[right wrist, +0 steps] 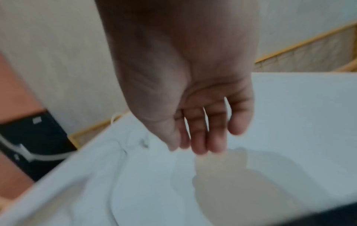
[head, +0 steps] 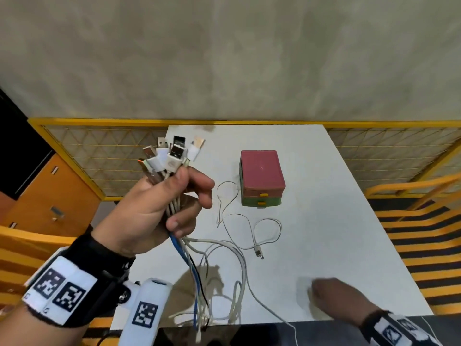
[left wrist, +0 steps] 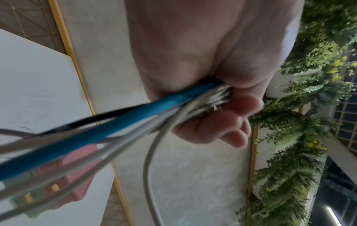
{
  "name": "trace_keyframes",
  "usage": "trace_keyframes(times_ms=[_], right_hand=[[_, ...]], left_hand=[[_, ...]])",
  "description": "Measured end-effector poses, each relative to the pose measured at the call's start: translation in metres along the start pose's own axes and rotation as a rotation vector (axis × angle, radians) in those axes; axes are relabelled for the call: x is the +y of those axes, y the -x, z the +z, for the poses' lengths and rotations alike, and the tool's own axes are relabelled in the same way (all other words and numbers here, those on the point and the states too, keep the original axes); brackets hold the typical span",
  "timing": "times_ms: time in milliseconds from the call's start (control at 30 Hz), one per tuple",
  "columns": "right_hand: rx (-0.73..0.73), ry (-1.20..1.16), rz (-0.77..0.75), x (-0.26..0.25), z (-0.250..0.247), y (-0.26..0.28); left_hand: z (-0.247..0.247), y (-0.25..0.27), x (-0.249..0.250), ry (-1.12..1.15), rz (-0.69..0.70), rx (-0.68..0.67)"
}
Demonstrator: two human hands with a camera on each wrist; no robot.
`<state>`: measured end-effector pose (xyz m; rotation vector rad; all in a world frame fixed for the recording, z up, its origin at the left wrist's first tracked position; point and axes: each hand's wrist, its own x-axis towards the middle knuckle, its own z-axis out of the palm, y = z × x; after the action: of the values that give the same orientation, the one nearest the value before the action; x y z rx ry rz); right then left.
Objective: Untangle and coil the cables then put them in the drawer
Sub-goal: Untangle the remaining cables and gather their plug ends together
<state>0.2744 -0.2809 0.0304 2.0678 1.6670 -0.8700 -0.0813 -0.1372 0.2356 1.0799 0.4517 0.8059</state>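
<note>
1. Your left hand (head: 154,208) is raised above the table's (head: 349,233) left edge, fingers curled tight round a bundle of cables (head: 174,206). The USB plugs (head: 172,152) fan out above your fist, and the loose ends trail down to the near edge.
2. The left wrist view shows what the head view hides: a blue cable (left wrist: 135,120), a black one and several white ones squeezed between palm and fingertips (left wrist: 234,137).
3. One separate white cable (head: 264,233) lies looped at mid-table, just in front of the small drawer box (head: 262,176), which sits towards the far edge with a pink top, a green lower tier and both yellow-handled drawers closed.
4. Your right hand (head: 336,298) is low over the near right corner; the right wrist view shows the fingers (right wrist: 199,133) relaxed, holding nothing.
5. No readable writing; only square coded markers on the wrist bands (head: 62,290).
</note>
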Motion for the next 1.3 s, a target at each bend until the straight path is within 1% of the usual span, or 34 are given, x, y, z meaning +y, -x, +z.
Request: trace_keyframes(times_ms=[33, 67, 100, 133, 233, 333, 400, 467, 600, 667, 767, 900, 967, 1033, 1067, 1133, 1200, 1233, 1300], right_hand=[[0.098, -0.05, 0.014, -0.025, -0.019, -0.015], [0.138, -0.063, -0.045, -0.042, -0.032, -0.024], [0.221, -0.085, -0.092, -0.06, -0.041, -0.036], [0.274, -0.094, -0.106, -0.076, -0.047, -0.049], [0.316, -0.103, -0.153, -0.115, -0.044, -0.084], [0.296, 0.006, -0.145, -0.136, -0.027, -0.108], [0.271, 0.046, -0.13, -0.133, -0.012, -0.117], [0.263, -0.019, -0.113, -0.125, -0.003, -0.123], [0.227, -0.138, -0.062, -0.105, -0.006, -0.124], [0.222, -0.115, -0.084, -0.096, -0.006, -0.121], [0.202, -0.113, -0.163, -0.084, -0.003, -0.113], [0.216, -0.131, -0.172, -0.062, -0.015, -0.097], [0.248, -0.118, -0.171, -0.053, -0.031, -0.087], [0.31, -0.139, -0.158, -0.047, -0.06, -0.077], [0.357, -0.167, -0.156, -0.046, -0.08, -0.07], [0.505, -0.284, -0.188, -0.046, -0.123, -0.052], [0.671, -0.476, -0.254, -0.051, -0.167, -0.027], [0.73, -0.571, -0.302, -0.058, -0.187, -0.014], [0.802, -0.729, -0.448, -0.077, -0.221, 0.017]], left_hand=[[0.001, 0.001, 0.002, -0.004, 0.029, -0.005], [0.002, 0.001, 0.003, -0.02, 0.057, -0.003], [0.003, 0.0, 0.004, -0.046, 0.08, 0.004], [0.004, -0.001, 0.004, -0.071, 0.091, 0.012], [0.009, -0.003, 0.003, -0.111, 0.08, 0.029], [0.014, -0.002, 0.005, -0.158, 0.075, 0.051], [0.015, 0.0, 0.006, -0.19, 0.091, 0.078], [0.012, 0.0, 0.008, -0.216, 0.116, 0.118], [0.003, 0.0, 0.013, -0.197, 0.139, 0.171], [-0.002, 0.0, 0.015, -0.19, 0.153, 0.177], [-0.008, 0.001, 0.018, -0.198, 0.179, 0.195], [-0.013, 0.002, 0.023, -0.219, 0.181, 0.205], [-0.014, 0.0, 0.023, -0.238, 0.174, 0.203], [-0.012, -0.002, 0.024, -0.255, 0.174, 0.19], [-0.01, -0.004, 0.024, -0.259, 0.176, 0.181], [-0.004, -0.008, 0.024, -0.273, 0.192, 0.166], [0.005, -0.014, 0.025, -0.296, 0.217, 0.163], [0.009, -0.018, 0.024, -0.307, 0.227, 0.167], [0.019, -0.027, 0.024, -0.336, 0.243, 0.181]])
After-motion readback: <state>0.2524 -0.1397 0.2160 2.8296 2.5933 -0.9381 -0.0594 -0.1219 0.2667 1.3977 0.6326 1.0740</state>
